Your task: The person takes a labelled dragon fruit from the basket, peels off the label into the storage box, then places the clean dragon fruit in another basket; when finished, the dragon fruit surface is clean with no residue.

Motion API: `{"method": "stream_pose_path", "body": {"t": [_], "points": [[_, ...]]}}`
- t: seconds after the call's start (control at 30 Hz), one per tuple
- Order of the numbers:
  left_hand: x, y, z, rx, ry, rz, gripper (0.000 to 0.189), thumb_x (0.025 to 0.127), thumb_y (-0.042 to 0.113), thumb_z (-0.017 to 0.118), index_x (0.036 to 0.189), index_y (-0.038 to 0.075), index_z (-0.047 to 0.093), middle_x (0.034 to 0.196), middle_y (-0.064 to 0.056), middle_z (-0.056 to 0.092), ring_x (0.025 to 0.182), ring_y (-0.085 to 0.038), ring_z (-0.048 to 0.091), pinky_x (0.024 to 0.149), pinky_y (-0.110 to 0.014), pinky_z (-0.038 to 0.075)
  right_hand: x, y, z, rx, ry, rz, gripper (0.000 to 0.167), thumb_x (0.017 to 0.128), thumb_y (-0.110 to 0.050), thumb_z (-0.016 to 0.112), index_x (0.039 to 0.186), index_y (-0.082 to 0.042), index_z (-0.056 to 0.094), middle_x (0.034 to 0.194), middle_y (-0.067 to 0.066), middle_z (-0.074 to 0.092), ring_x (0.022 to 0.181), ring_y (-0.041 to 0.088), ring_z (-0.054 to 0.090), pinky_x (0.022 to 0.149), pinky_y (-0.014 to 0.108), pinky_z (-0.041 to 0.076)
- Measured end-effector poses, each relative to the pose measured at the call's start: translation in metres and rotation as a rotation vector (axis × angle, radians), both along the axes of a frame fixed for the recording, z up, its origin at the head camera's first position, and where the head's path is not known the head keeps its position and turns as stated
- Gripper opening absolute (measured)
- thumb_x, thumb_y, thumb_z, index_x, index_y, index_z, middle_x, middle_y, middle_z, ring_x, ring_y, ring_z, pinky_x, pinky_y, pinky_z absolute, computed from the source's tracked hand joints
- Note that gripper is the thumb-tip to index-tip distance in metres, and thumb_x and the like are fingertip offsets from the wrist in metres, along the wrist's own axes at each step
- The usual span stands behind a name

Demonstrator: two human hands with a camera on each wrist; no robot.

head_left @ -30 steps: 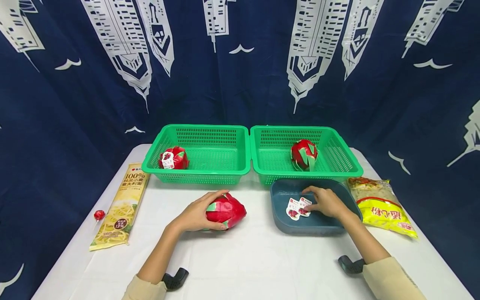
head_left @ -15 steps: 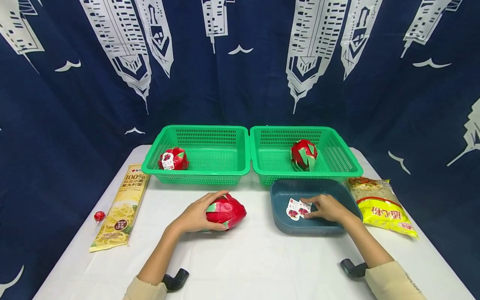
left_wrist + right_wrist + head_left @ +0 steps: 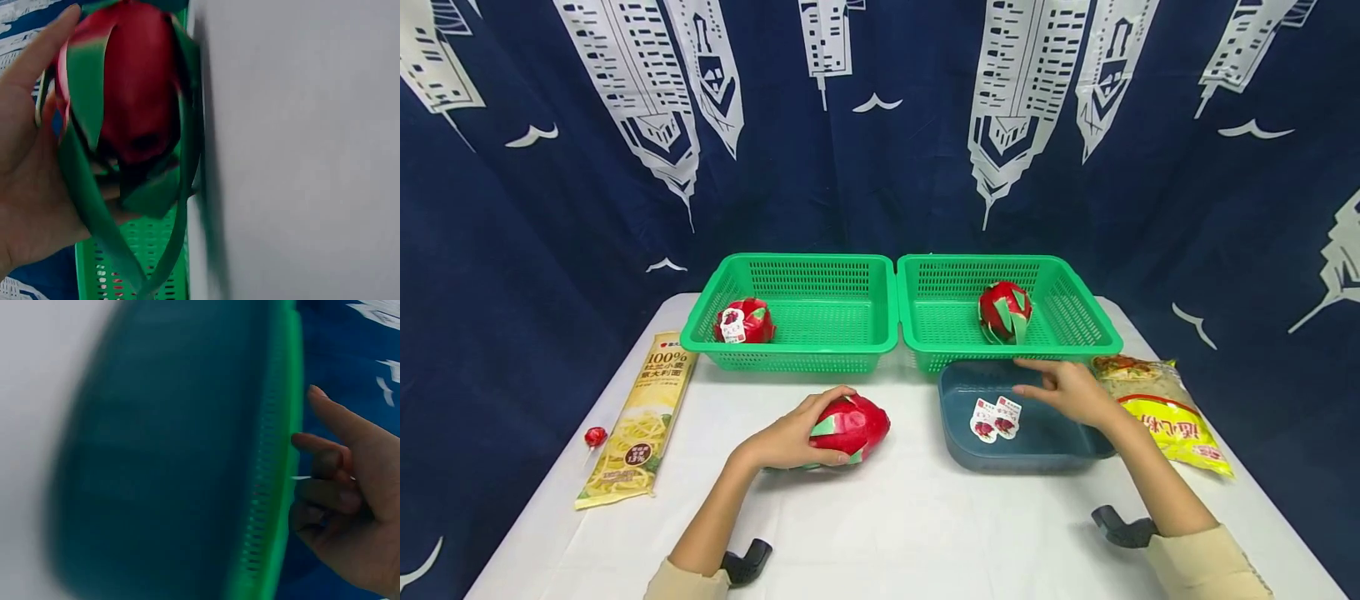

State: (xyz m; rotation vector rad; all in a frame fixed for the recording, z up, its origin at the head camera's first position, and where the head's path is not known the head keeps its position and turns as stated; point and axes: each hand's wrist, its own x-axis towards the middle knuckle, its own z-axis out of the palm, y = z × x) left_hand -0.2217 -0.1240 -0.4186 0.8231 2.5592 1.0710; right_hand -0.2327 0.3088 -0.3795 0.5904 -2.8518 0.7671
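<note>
My left hand (image 3: 786, 437) grips a red dragon fruit (image 3: 859, 425) with green leafy scales, lying on the white table; in the left wrist view the dragon fruit (image 3: 137, 75) fills the grasp, its long green leaves hanging loose. Over the blue-grey tray (image 3: 958, 446), my right hand (image 3: 1071, 392) hovers with thumb and index finger apart and nothing visible between them. The right wrist view has the other fingers of this right hand (image 3: 350, 481) bent in. Two white dragon fruit stickers (image 3: 985, 421) lie overlapping on the tray's floor.
Two green baskets stand side by side at the back. The left basket (image 3: 805, 362) contains a stickered dragon fruit (image 3: 745, 322), the right basket (image 3: 940, 360) a plain dragon fruit (image 3: 1004, 310). A noodle pack (image 3: 636, 421) and red lollipop (image 3: 595, 437) lie left, a yellow pasta bag (image 3: 1161, 417) right.
My right hand moved down to the stickers in the tray, then drew back up and to the right, its thumb and index finger spreading. The left hand kept its grip on the dragon fruit.
</note>
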Motion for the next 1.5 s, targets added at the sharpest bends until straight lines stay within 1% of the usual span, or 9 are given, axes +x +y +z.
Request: {"method": "stream_pose_path", "body": {"t": [0.17,0.27,0.47,0.6,0.77,0.97,1.17,1.37,1.5], "points": [[-0.002,-0.009,0.008,0.101,-0.184,-0.12,0.086,0.073,0.03,0.077,0.139,0.043,0.024,0.132,0.001,0.036,0.123,-0.023,0.035,0.084,-0.035,0.048,-0.012,0.012,0.037,-0.04,0.324,-0.089,0.05,0.078,-0.018,0.075,0.123,-0.007,0.058,0.07,0.001,0.056,0.057,0.015,0.048,0.051,0.029,0.039],[-0.003,-0.016,0.008,0.146,-0.284,-0.153,0.084,0.073,0.023,0.076,0.138,0.042,0.026,0.135,0.001,0.034,0.123,-0.025,0.034,0.086,-0.037,0.046,-0.024,0.026,0.044,-0.068,0.368,-0.17,0.064,0.078,-0.02,0.074,0.135,-0.007,0.046,0.096,0.013,0.057,0.081,0.029,0.051,0.069,0.041,0.042],[0.0,-0.021,0.008,0.249,-0.471,-0.126,0.084,0.075,0.012,0.077,0.138,0.039,0.029,0.131,-0.013,0.032,0.092,-0.031,0.058,0.073,-0.041,0.051,-0.043,0.061,0.032,-0.101,0.134,-0.275,0.097,0.082,-0.039,0.068,0.149,-0.016,0.001,0.144,0.028,0.018,0.129,0.048,0.016,0.092,0.07,0.019],[0.005,-0.016,0.014,0.297,-0.544,-0.069,0.084,0.074,0.011,0.078,0.137,0.039,0.03,0.124,-0.019,0.033,0.079,-0.032,0.063,0.063,-0.044,0.054,-0.048,0.078,0.017,-0.082,-0.017,-0.307,0.101,0.084,-0.045,0.063,0.147,-0.018,-0.01,0.146,0.031,-0.001,0.13,0.054,0.001,0.089,0.075,0.013],[0.007,-0.01,0.036,0.318,-0.557,-0.069,0.083,0.073,0.011,0.078,0.138,0.036,0.032,0.125,-0.02,0.034,0.079,-0.033,0.063,0.065,-0.045,0.054,-0.05,0.087,0.003,-0.077,-0.144,-0.364,0.106,0.084,-0.051,0.059,0.144,-0.005,-0.015,0.143,0.038,-0.004,0.127,0.058,0.003,0.092,0.073,0.015],[-0.007,0.013,0.085,0.411,-0.456,-0.101,0.085,0.074,0.007,0.076,0.138,0.039,0.03,0.134,-0.015,0.031,0.097,-0.035,0.06,0.074,-0.045,0.052,-0.05,0.091,0.002,-0.139,-0.247,-0.364,0.106,0.086,-0.052,0.056,0.14,0.003,-0.017,0.14,0.041,-0.008,0.124,0.06,0.009,0.094,0.07,0.017],[-0.031,0.072,0.133,0.61,-0.21,-0.043,0.081,0.077,0.004,0.072,0.141,0.032,0.029,0.136,-0.011,0.032,0.103,-0.035,0.055,0.076,-0.042,0.052,-0.05,0.09,0.001,-0.192,-0.222,-0.358,0.106,0.085,-0.048,0.06,0.141,0.005,-0.013,0.14,0.041,-0.006,0.126,0.058,0.011,0.097,0.067,0.016],[-0.098,0.15,0.117,0.894,-0.005,0.096,0.082,0.076,0.006,0.075,0.14,0.034,0.03,0.132,-0.006,0.037,0.097,-0.029,0.057,0.068,-0.038,0.054,-0.049,0.087,-0.004,-0.214,-0.223,-0.369,0.106,0.085,-0.047,0.06,0.141,0.005,-0.013,0.14,0.041,-0.006,0.127,0.057,0.008,0.098,0.067,0.014],[-0.136,0.192,0.1,0.939,0.125,0.182,0.083,0.076,0.008,0.076,0.141,0.03,0.029,0.136,-0.003,0.036,0.113,-0.022,0.046,0.07,-0.038,0.054,-0.048,0.088,-0.005,-0.217,-0.216,-0.375,0.106,0.085,-0.048,0.06,0.141,0.004,-0.013,0.141,0.04,-0.006,0.127,0.057,0.008,0.099,0.066,0.014]]}}
